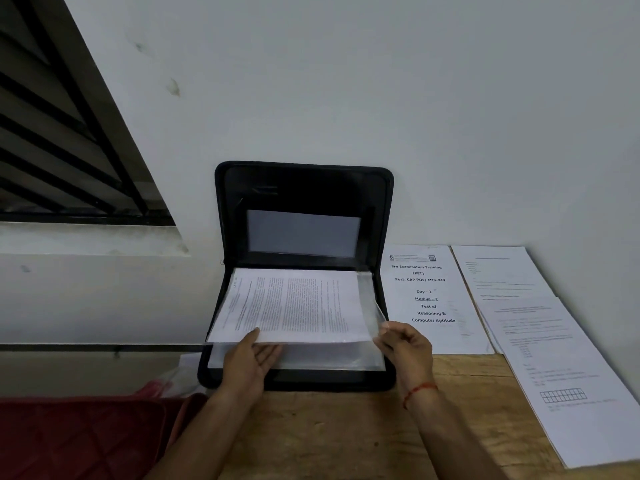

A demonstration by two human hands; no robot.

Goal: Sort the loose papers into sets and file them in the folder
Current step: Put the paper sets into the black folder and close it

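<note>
A black zip folder [304,183] stands open on the wooden table, its lid leaning against the wall. A printed paper set [294,306] lies sideways in the folder, partly inside a clear plastic sleeve [367,355]. My left hand [251,362] holds the near edge of that paper set, thumb on top and fingers underneath. My right hand [403,344] pinches the sleeve's near right corner and lifts it. A booklet titled "Pre Examination Training" [427,299] lies just right of the folder. More loose sheets [540,341] lie further right.
The wooden table [329,434] meets the white wall behind the folder. A dark louvred window [59,140] is at the upper left. A red quilted cushion [79,441] sits at the lower left, beside some pink and white plastic [162,382].
</note>
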